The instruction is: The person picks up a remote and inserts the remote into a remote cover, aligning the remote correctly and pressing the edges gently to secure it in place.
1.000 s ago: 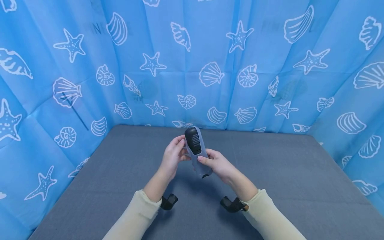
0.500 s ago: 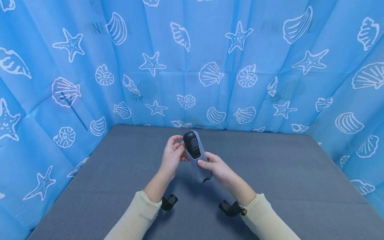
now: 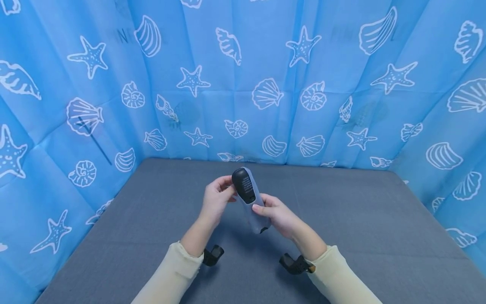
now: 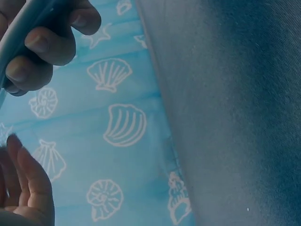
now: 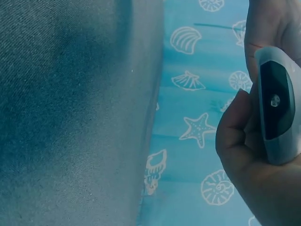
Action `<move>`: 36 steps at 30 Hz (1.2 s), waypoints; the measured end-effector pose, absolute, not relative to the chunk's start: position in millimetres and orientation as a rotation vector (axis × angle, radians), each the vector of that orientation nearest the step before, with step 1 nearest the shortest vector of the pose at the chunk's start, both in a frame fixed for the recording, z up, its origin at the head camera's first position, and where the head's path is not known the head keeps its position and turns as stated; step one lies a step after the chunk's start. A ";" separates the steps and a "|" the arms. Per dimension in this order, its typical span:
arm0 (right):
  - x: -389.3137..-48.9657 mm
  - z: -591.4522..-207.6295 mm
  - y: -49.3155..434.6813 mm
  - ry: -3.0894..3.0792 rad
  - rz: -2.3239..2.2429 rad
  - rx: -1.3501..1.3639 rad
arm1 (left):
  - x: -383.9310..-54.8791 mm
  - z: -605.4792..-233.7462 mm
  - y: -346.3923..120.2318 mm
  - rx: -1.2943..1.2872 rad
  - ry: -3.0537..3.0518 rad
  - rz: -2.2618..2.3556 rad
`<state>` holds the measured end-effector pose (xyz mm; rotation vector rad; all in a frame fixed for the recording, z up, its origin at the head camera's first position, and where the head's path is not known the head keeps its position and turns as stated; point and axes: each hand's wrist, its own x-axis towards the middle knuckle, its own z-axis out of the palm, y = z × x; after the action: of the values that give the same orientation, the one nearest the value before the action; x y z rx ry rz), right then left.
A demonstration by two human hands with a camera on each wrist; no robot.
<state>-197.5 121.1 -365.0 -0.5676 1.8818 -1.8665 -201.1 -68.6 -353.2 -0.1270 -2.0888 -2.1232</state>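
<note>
Table (image 3: 349,219) spreads wide both sides, curtain (image 3: 250,55) behind far edge, right hand (image 3: 279,214) grips tilted black device (image 3: 244,185) in grey cover (image 3: 256,217), left hand (image 3: 215,199) beside it, grip unclear.

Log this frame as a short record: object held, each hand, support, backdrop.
Object: grey handheld device with black panel; printed text too small to read
Pose: tilted, held above the table
Right hand: grips the device's side
Left hand: at its upper end; grip unclear
Support: grey table
Backdrop: blue curtain, white seashells and starfish
</note>
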 end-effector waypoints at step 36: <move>-194.3 -365.4 130.1 1.888 -1.761 -0.607 | -192.6 -346.3 -89.2 -0.541 -2.383 -1.824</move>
<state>-194.3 130.1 -365.4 -0.6070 1.8878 -1.7606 -192.6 -89.2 -346.3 -0.5405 -2.3828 -1.8243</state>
